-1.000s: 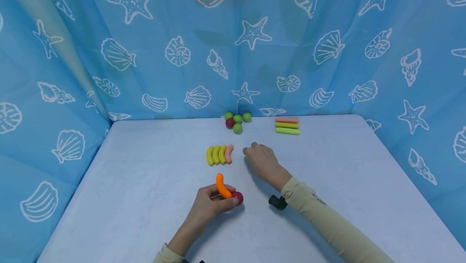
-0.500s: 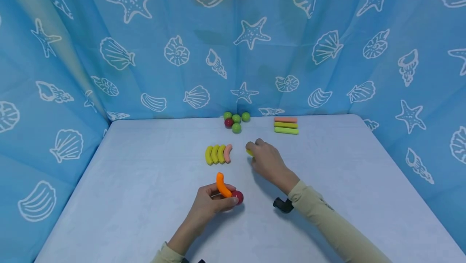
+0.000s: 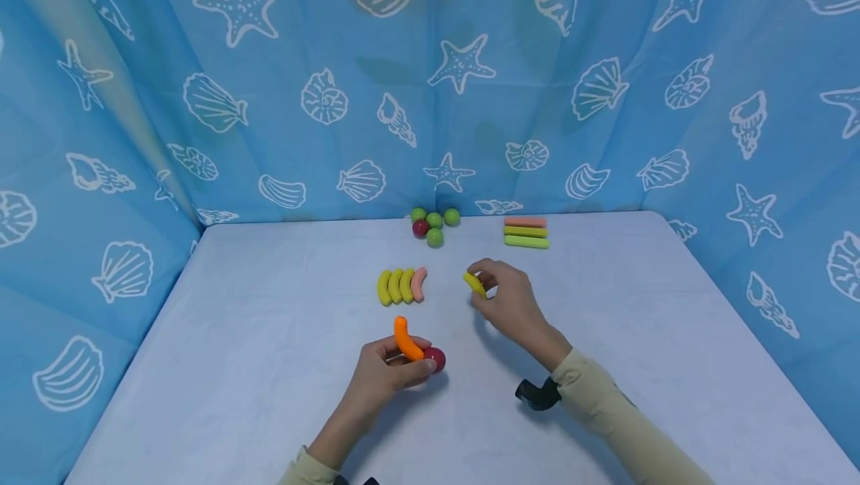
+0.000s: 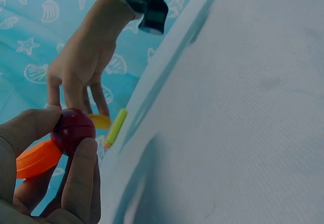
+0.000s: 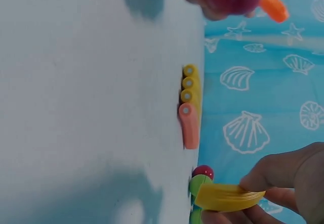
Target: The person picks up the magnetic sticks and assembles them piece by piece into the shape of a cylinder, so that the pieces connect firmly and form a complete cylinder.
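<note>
In the head view my left hand (image 3: 384, 379) pinches a dark red ball (image 3: 435, 360), low over the near middle of the table. An orange curved rod (image 3: 406, 338) sticks up from that ball; the left wrist view shows the two in contact. To the right and farther off, my right hand (image 3: 512, 298) holds a yellow curved rod (image 3: 475, 285) between thumb and fingers. One end of this yellow rod juts out free, as the right wrist view shows. A row of several yellow curved rods (image 3: 396, 286) with one pink curved rod (image 3: 418, 284) lies left of the right hand.
Several green balls (image 3: 434, 237) and another dark red ball (image 3: 419, 228) sit at the table's back edge. Right of them lie pink, yellow and lime straight rods (image 3: 527, 242), side by side. A patterned blue curtain (image 3: 363, 97) hangs behind the white table (image 3: 269, 351).
My right hand has lifted and drawn back toward the right with the yellow curved rod, now plainly seen in its fingers. The left hand, red ball and orange rod have stayed almost still.
</note>
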A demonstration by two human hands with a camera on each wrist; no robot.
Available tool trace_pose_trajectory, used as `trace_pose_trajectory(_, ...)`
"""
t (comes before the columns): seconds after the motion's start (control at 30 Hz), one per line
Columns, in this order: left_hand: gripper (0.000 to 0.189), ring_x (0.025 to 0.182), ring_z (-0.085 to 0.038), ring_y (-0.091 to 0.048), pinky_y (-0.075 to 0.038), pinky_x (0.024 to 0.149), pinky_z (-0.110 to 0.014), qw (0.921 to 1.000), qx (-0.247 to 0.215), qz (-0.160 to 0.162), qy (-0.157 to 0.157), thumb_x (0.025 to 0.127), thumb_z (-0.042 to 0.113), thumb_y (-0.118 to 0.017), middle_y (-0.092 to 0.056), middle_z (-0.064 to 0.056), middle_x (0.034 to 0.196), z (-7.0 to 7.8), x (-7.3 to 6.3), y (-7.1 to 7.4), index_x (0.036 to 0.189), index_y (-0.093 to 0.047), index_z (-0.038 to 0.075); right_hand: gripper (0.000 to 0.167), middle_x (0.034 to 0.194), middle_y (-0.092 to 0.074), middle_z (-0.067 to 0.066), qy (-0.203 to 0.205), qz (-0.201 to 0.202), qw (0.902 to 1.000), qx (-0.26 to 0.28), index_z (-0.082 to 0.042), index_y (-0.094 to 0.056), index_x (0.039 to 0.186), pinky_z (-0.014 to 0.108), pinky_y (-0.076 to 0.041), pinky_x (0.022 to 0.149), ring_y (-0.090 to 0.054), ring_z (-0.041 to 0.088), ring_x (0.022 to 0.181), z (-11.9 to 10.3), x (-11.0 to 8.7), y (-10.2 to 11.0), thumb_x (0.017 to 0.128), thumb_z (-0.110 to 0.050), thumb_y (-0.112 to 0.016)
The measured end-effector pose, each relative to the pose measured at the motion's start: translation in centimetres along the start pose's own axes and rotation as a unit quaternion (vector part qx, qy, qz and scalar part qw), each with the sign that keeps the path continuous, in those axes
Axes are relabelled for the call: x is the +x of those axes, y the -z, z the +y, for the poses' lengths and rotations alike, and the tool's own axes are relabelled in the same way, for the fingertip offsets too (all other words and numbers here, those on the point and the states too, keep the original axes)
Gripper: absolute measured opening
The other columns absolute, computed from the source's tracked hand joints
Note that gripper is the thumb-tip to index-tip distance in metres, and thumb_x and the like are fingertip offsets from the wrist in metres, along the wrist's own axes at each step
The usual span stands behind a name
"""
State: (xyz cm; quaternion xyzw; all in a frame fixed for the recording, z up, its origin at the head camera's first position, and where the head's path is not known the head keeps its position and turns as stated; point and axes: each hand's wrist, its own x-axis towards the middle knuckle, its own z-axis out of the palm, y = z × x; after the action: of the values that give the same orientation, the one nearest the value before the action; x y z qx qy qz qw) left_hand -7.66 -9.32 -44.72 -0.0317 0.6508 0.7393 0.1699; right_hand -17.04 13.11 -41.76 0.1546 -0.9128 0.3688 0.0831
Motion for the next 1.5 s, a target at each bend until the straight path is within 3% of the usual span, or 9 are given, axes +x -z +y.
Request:
trace_pose_trajectory(0.17,0.042,0.097,-0.024,-0.068,-0.058,0.083,-0.035,1.0000,-0.002,0.006,0.003,0.085,0.012,-0.080,-0.068,-0.012,0.112,0.1,0.1,0.1,0.120,-0.065,-0.004,0.033,0.098,-0.070,0.006,-0.013,0.026,0.9962,0.082,-0.010,-0.069,0.112,0.048,-0.057,0.082,-0.066,0.022,0.086,0.3,-0.8,0.5,0.082,0.001,-0.075)
trace_pose_trajectory(0.37,0.041,0.097,-0.023,-0.067,-0.058,0.082,-0.035,0.9999,0.000,0.012,0.004,0.086,0.012,-0.080,-0.068,-0.011,0.112,0.0,0.2,-0.1,0.121,-0.065,-0.003,0.031,0.101,-0.069,0.007,-0.082,0.020,0.9832,0.162,-0.011,-0.067,0.113,0.039,-0.058,0.082,-0.067,0.021,0.089,0.4,-2.0,0.7,0.084,-0.001,-0.075)
trace_pose_trajectory(0.5,0.042,0.098,-0.023,-0.067,-0.058,0.082,-0.035,0.9998,0.004,0.020,0.005,0.086,0.014,-0.080,-0.067,-0.010,0.114,0.1,0.1,-0.2,0.122,-0.065,-0.002,0.031,0.104,-0.068,0.011,-0.118,0.006,0.9674,0.224,-0.008,-0.065,0.114,0.031,-0.059,0.074,-0.067,0.024,0.090,0.2,-2.8,0.6,0.086,0.000,-0.075)
trace_pose_trajectory(0.77,0.044,0.102,-0.026,-0.066,-0.057,0.084,-0.035,0.9994,0.001,0.033,0.007,0.085,0.017,-0.082,-0.065,-0.012,0.118,0.2,0.3,-0.5,0.121,-0.065,-0.001,0.035,0.105,-0.062,0.019,-0.166,0.010,0.9285,0.332,-0.006,-0.061,0.120,0.038,-0.060,0.073,-0.069,0.028,0.091,-0.6,-4.2,0.4,0.087,0.000,-0.072)
trace_pose_trajectory(0.87,0.045,0.102,-0.026,-0.066,-0.057,0.084,-0.035,0.9994,-0.004,0.034,0.007,0.084,0.017,-0.082,-0.065,-0.013,0.118,0.2,0.3,-0.5,0.122,-0.065,-0.002,0.036,0.105,-0.061,0.021,-0.165,0.009,0.9209,0.353,-0.005,-0.060,0.120,0.039,-0.060,0.074,-0.069,0.030,0.091,-1.0,-4.7,0.4,0.087,0.001,-0.072)
trace_pose_trajectory(1.5,0.047,0.100,-0.026,-0.068,-0.057,0.083,-0.036,0.9992,-0.020,0.034,0.007,0.084,0.017,-0.082,-0.068,-0.014,0.115,0.3,0.3,-1.3,0.122,-0.064,-0.004,0.033,0.108,-0.059,0.028,-0.140,-0.015,0.8958,0.422,-0.001,-0.057,0.119,0.041,-0.059,0.077,-0.069,0.031,0.092,-1.9,-6.9,-0.5,0.088,0.005,-0.069)
